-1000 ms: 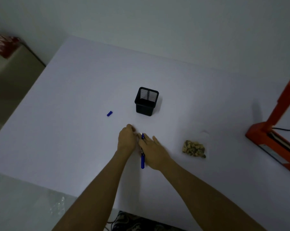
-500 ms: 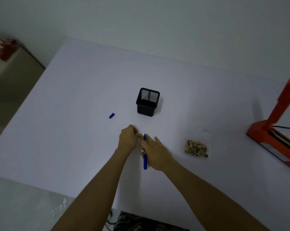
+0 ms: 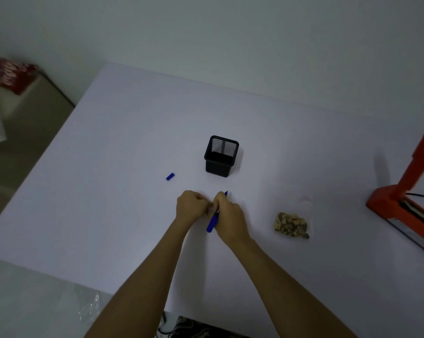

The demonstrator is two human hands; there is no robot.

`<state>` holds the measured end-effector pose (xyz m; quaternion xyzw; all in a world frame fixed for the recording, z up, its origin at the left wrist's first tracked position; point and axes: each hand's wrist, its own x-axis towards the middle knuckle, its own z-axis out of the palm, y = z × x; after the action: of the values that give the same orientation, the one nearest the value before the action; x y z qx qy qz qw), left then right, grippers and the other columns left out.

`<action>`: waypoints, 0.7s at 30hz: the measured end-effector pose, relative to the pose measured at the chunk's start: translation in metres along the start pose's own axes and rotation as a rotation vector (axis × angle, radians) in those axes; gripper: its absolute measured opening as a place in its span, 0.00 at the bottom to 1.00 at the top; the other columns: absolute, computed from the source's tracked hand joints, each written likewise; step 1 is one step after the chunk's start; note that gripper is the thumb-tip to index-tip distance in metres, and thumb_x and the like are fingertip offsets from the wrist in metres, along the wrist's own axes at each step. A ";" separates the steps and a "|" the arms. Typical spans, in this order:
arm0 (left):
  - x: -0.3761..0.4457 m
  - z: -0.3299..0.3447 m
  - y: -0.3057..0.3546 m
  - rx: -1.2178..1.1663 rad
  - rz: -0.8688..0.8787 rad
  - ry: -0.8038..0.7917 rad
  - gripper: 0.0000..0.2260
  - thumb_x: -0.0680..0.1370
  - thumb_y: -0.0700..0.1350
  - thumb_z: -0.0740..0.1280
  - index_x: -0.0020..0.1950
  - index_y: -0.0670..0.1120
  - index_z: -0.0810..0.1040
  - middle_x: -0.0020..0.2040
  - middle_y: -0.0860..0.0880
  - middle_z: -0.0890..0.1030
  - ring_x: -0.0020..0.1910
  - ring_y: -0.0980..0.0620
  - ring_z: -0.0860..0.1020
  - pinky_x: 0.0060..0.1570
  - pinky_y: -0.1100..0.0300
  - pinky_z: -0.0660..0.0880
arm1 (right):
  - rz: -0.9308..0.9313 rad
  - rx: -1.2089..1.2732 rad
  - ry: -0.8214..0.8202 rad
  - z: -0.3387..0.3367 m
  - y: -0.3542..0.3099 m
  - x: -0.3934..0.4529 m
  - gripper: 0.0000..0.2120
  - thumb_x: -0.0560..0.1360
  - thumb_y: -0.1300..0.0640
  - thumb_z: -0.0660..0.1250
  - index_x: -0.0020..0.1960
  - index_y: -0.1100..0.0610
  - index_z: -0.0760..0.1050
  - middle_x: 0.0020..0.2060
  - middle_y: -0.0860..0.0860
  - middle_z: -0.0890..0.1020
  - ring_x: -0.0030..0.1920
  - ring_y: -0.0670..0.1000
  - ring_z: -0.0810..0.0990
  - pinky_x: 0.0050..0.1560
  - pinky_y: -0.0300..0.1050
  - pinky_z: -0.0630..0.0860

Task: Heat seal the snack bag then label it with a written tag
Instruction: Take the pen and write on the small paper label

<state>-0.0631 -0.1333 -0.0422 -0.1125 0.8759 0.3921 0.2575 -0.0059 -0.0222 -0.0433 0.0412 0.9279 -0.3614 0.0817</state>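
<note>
My left hand (image 3: 190, 207) and my right hand (image 3: 229, 219) meet at the middle of the white table (image 3: 108, 191), fingers curled and fingertips touching. The right hand grips a blue pen (image 3: 212, 224); its tip sticks out past the knuckles and its barrel slants down to the left. A small pale tag (image 3: 209, 211) shows between the fingertips of both hands, pinched by the left hand. The clear snack bag (image 3: 291, 225) of brown pieces lies flat to the right of my hands. The orange heat sealer (image 3: 401, 201) stands at the right edge with its arm raised.
A black mesh pen holder (image 3: 221, 156) stands just beyond my hands. The blue pen cap (image 3: 170, 176) lies to its left. A black cable (image 3: 423, 195) runs from the sealer. A low shelf with a red packet (image 3: 9, 75) stands off the table's left side.
My right hand has curled from flat on the table into a fist around the pen, which now slants. Both hands' fingertips have closed together on the tag.
</note>
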 end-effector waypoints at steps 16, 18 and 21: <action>-0.004 -0.004 -0.005 -0.090 0.202 0.000 0.06 0.77 0.43 0.65 0.50 0.43 0.81 0.44 0.50 0.80 0.40 0.56 0.75 0.39 0.71 0.69 | 0.230 0.359 0.145 -0.012 0.009 0.021 0.19 0.71 0.74 0.62 0.32 0.54 0.59 0.28 0.48 0.64 0.29 0.43 0.61 0.32 0.38 0.63; -0.003 -0.003 -0.008 -0.148 0.206 0.000 0.08 0.77 0.43 0.66 0.55 0.44 0.79 0.46 0.52 0.79 0.42 0.58 0.75 0.40 0.72 0.68 | 0.267 0.337 0.197 -0.015 0.011 0.021 0.21 0.71 0.72 0.65 0.32 0.53 0.58 0.28 0.47 0.64 0.29 0.44 0.61 0.29 0.33 0.63; -0.002 -0.003 -0.014 -0.199 0.188 -0.035 0.06 0.77 0.43 0.66 0.52 0.46 0.81 0.42 0.53 0.80 0.38 0.59 0.74 0.39 0.69 0.69 | 0.287 0.321 0.220 -0.016 0.016 0.019 0.23 0.71 0.69 0.68 0.32 0.51 0.58 0.28 0.47 0.65 0.29 0.45 0.62 0.28 0.31 0.65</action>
<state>-0.0572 -0.1445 -0.0485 -0.0482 0.8347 0.5013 0.2227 -0.0247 0.0005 -0.0459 0.2242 0.8466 -0.4822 0.0229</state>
